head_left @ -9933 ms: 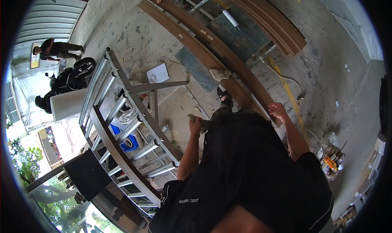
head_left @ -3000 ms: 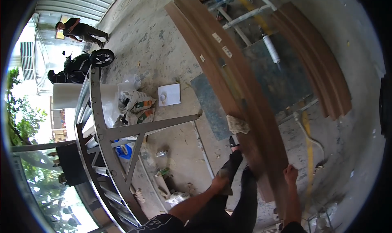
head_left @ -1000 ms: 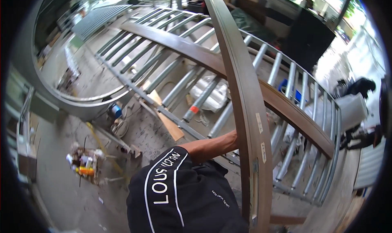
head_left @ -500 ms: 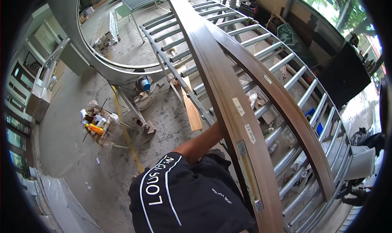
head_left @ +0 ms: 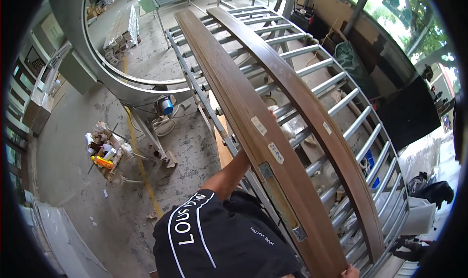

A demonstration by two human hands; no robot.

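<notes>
Two hands on one long brown board point(head_left: 274, 133), held over a roller rack point(head_left: 357, 122)

The held board slants from the far left down to the near right, its broad face turned up, along the left side of the rack. Whether any of it rests on the rollers, I cannot tell. A second brown board point(head_left: 312, 110) lies across the rollers to its right, with a gap between them that widens toward the middle; the rollers presumably serve to carry such lengths without scuffing them.

The left hand point(head_left: 273, 114) reaches under the held board from its left edge, and only fingertips show at the right edge. How tightly it closes, I cannot tell; it seems placed to bear the weight near mid-length. The right hand point(head_left: 350, 272), partly cut off by the picture's border, curls round the board's near end, fingers pressed to its edge, probably to steady it.

Pale labels point(head_left: 275, 153) face upward on the held board, and a metal-ended slot point(head_left: 280, 200) runs along its left edge.
</notes>
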